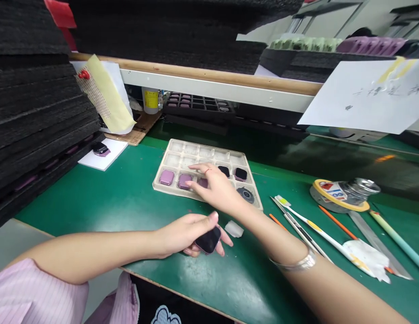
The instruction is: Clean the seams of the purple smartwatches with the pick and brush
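Note:
My left hand (192, 236) is closed around a smartwatch body (208, 240) with a black screen and a pinkish edge, just above the front of the table. Over a pale plastic tray (160, 184) reaches my right hand (218, 186), its thumb and fingers stretched apart. The thumb tip is close to a purple watch case (184, 181); whether it touches cannot be seen. Another purple case (167, 177) sits in the compartment to the left, and a third is partly hidden under the hand. On the tray's right are black-screened watch bodies (240, 174) and a dark round-backed piece (245, 194).
A crumpled white wipe (234, 229) lies beside my left hand. To the right are a toothbrush (317, 227), a utility knife (302, 231), a steel ruler (378, 245) and a metal-topped bottle (360, 191). Black foam stacks (37, 99) line the left, below a shelf edge (209, 85).

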Demonstrator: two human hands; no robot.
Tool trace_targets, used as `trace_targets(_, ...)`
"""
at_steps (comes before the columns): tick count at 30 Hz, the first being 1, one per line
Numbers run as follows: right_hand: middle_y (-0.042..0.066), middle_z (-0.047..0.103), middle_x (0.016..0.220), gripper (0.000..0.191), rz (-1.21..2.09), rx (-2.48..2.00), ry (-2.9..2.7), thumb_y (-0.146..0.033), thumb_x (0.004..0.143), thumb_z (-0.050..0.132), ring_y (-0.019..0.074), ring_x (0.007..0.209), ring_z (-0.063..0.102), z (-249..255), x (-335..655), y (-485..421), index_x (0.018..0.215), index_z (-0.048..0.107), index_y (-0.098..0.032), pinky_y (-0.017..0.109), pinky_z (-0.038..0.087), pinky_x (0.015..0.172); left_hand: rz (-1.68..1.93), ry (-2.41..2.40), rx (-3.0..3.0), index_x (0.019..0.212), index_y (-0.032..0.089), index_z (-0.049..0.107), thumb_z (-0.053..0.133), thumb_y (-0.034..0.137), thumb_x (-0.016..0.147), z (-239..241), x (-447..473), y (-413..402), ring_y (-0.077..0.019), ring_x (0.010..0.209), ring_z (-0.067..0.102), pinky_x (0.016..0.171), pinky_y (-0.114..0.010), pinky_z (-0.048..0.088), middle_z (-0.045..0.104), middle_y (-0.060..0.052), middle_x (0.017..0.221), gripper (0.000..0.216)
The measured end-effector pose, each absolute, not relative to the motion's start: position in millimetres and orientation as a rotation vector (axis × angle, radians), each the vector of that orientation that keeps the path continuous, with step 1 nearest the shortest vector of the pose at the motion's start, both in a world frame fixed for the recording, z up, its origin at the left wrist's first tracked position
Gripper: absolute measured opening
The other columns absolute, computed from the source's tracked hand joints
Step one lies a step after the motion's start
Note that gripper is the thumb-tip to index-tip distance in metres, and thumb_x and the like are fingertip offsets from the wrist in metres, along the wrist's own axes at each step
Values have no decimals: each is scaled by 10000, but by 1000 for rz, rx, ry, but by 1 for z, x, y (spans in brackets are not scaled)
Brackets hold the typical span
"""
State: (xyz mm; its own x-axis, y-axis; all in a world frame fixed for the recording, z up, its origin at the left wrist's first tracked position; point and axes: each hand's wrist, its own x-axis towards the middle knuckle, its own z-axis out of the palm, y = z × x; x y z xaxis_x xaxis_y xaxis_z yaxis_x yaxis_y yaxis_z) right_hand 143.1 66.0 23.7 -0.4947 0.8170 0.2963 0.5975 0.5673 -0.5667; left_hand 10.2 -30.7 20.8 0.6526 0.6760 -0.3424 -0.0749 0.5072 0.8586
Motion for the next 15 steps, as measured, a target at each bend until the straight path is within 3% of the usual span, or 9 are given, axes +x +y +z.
trace_targets(4, 87, 713, 1139, 223, 574, -1076, -2090, -348, 963, 578, 248, 1075, 675, 36, 178, 35, 1138, 652, -232, 432, 530, 949, 568, 719, 819, 1111, 105, 711, 377, 669, 976, 17, 13, -29, -62, 453, 394, 473, -249, 265, 702, -98, 877, 669)
trace_targets(7, 70, 705, 1036, 172, 586, -876, -2032, -394, 950, 624, 231, 1015, 687, 35, 198, 6, 1040, 621, -247, 400, 553, 899, 680, 706, 694, 1035, 112, 711, 525, 661, 918, 16, 17, -30, -66, 486, 418, 474, -231, 264, 695, -92, 868, 592)
trace_targets(11, 107, 662, 1141, 370, 485, -648, -2205, -362, 799, 818, 257, 1082, 667, 29, 205, -16, 1059, 585, -239, 393, 579, 883, 814, 648, 586, 886, 120, 674, 696, 678, 789, 17, 21, -33, -61, 486, 404, 459, -213, 266, 663, -64, 792, 566)
trace_targets(15, 100, 670, 1116, 136, 412, -644, -2239, -219, 886, 708, 231, 1027, 684, 31, 200, -22, 965, 599, -238, 355, 593, 810, 834, 601, 563, 843, 128, 655, 739, 600, 803, 20, 22, -33, -69, 510, 441, 446, -187, 246, 581, -13, 686, 481)
